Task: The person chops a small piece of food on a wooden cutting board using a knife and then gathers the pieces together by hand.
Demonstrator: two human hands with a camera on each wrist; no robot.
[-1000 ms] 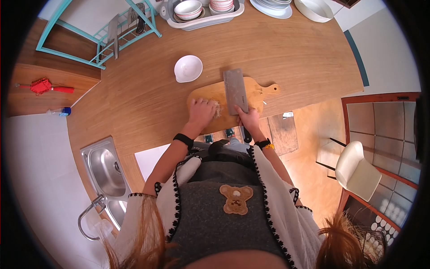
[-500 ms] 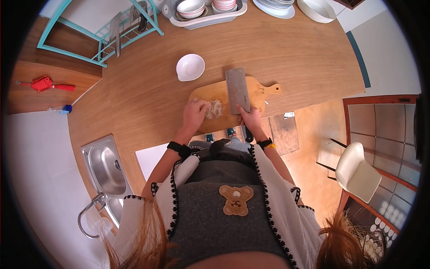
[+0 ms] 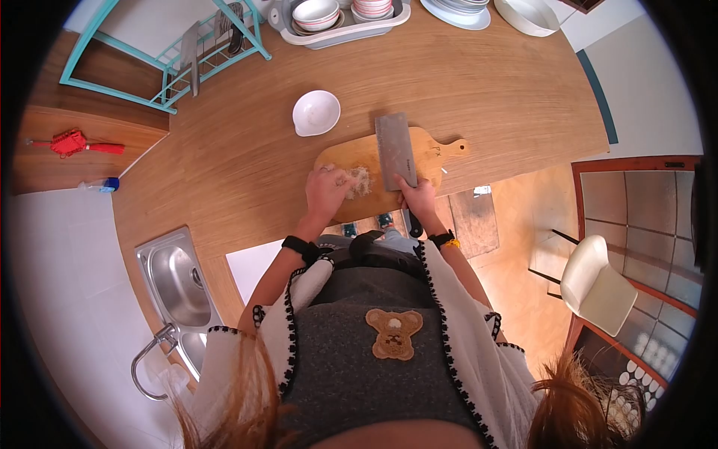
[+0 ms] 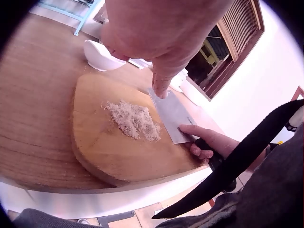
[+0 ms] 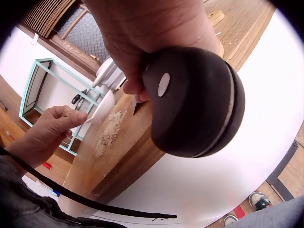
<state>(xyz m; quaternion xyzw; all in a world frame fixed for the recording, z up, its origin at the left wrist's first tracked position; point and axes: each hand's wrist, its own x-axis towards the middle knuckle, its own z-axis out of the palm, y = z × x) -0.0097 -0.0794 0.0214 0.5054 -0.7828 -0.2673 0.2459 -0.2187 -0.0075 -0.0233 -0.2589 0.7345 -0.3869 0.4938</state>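
Observation:
On the wooden cutting board lies a pile of pale minced bits. The left hand is above the board's left part, beside the pile; in the right wrist view the left hand has curled fingers, with thumb and index tips together and nothing visible between them. My right hand grips the cleaver, whose blade lies flat over the board, right of the pile. The right wrist view shows its black handle under the right hand; a finger of the right hand rests along the blade.
A white bowl stands behind the board. Along the back are a dish tub, stacked plates and a round white dish. A turquoise rack is at back left, a sink at left. The table's front edge is near the board.
The left hand has come off the minced pile and moved a little left, its fingers drawn together, so more of the pile shows. The right hand and cleaver have hardly moved.

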